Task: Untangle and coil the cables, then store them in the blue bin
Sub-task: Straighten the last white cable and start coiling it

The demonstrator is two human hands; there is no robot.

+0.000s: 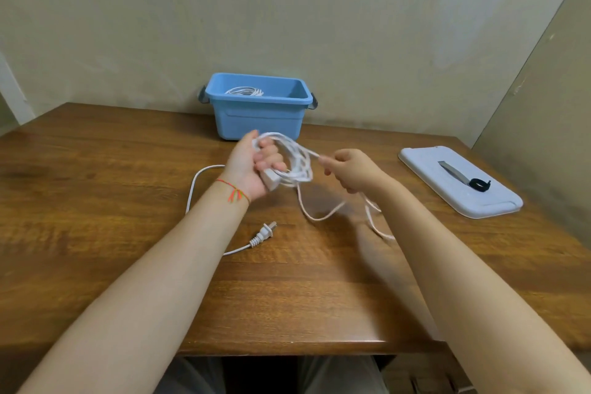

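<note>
- The left hand [256, 166] is raised above the wooden table [128, 281], palm turned toward the camera, its fingers curled round a bundle of white cable loops [292, 158] and a small white block (a plug or adapter, too blurred to say which) at the heel of the palm.
- A thin red-and-orange thread bracelet [235, 192] circles the left wrist.
- The right hand [350, 171] sits just at 3 o'clock of the coil, thumb and forefinger pinching a strand of the same white cable where it leaves the loops; the other fingers are curled inward.
- From the coil and the right hand, loose cable hangs down toward 6 o'clock and lies in slack curves on the table beneath the right forearm.
- A second white cord [192, 192] lies on the table at 7 o'clock of the left hand, passing under the left forearm and ending in a two-prong plug [263, 233] near the table's middle.
- The blue bin [259, 115] stands at 12 o'clock of the hands, against the wall, lid off, with a coiled white cable [244, 92] already inside.
- The pale lid [460, 182] lies flat at 3 o'clock, well apart from the bin, with a grey strap and a black looped tie [478, 185] on top.
</note>
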